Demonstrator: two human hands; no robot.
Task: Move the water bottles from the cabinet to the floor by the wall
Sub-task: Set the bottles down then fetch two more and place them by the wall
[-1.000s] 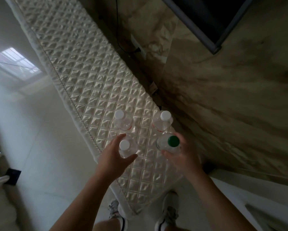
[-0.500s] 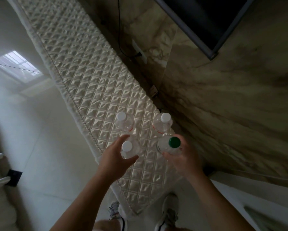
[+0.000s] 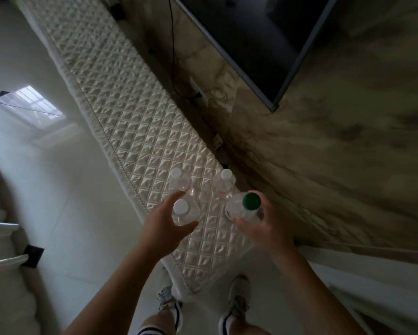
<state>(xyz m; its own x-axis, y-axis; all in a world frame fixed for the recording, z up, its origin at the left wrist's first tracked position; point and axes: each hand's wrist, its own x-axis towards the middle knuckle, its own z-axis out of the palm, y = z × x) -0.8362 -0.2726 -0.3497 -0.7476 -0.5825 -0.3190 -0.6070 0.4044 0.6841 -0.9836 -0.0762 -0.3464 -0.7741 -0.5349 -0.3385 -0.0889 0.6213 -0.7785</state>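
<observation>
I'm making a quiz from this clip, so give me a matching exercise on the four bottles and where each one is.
Things:
1. green-capped bottle
2. near white-capped bottle
3. far left bottle
4. far right bottle

States:
A. stands free, nearer the wall
B. in the left hand
C. in the right hand
D. stands free, nearer the cabinet's front edge

Pairs: 1-C, 2-B, 3-D, 4-A
</observation>
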